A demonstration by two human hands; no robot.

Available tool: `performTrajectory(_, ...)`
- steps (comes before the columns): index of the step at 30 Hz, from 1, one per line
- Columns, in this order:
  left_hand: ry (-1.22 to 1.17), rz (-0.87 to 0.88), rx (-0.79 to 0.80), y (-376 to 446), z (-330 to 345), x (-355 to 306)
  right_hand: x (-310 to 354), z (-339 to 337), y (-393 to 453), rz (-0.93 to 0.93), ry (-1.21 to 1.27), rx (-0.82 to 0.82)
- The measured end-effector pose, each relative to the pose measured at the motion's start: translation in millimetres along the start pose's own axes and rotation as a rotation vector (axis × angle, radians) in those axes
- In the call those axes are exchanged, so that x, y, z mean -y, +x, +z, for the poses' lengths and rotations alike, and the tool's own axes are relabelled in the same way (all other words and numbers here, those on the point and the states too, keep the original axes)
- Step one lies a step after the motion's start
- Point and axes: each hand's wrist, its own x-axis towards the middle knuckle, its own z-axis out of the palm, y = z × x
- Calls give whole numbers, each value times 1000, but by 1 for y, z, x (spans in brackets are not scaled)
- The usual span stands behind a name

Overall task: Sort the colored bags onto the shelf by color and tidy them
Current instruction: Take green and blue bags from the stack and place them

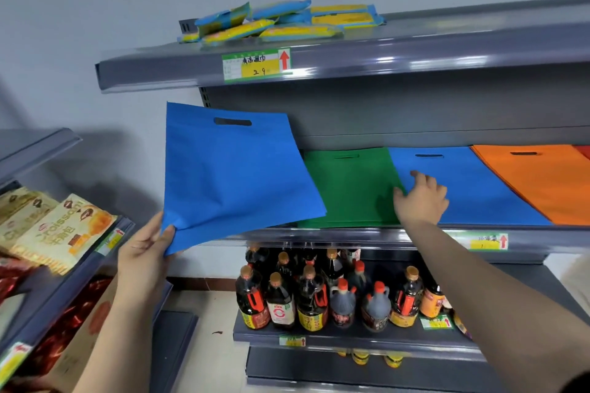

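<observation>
My left hand [145, 254] pinches the lower left corner of a blue bag [236, 169] and holds it up, tilted, in front of the left end of the middle shelf [319, 234]. Flat on that shelf lie a green bag [348, 188], a second blue bag [479, 191], an orange bag [542, 179] and the edge of a red one [584, 151]. My right hand [421, 198] rests with spread fingers on the seam between the green bag and the shelved blue bag.
The top shelf [415, 54] holds several blue-and-yellow packets [281, 22]. Below the bags stand several dark sauce bottles [319, 293]. A second shelf unit at the left carries snack packs [54, 230]. White wall and tiled floor fill the gap between the units.
</observation>
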Motion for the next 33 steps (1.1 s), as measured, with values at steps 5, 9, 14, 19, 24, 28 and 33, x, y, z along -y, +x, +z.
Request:
performTrajectory(5, 9, -35, 90, 4, 36, 7, 51, -36, -46, 257, 872, 682)
performTrajectory(9, 3, -70, 162, 2, 77, 18, 38, -54, -62, 270, 932, 831)
performTrajectory(14, 27, -68, 222, -11, 140, 34, -14, -72, -47, 61, 589, 526)
performTrajectory(19, 100, -63, 218, -33, 215, 48, -68, -103, -23, 67, 387, 397)
performTrajectory(24, 157, -67, 257, -49, 277, 57, -114, -120, 7, 110, 313, 352)
performTrajectory(28, 244, -63, 282, -47, 316, 65, -138, -128, 33, 120, 219, 307)
performTrajectory(33, 304, -99, 318, -25, 359, 79, -157, -124, 72, 121, 101, 286)
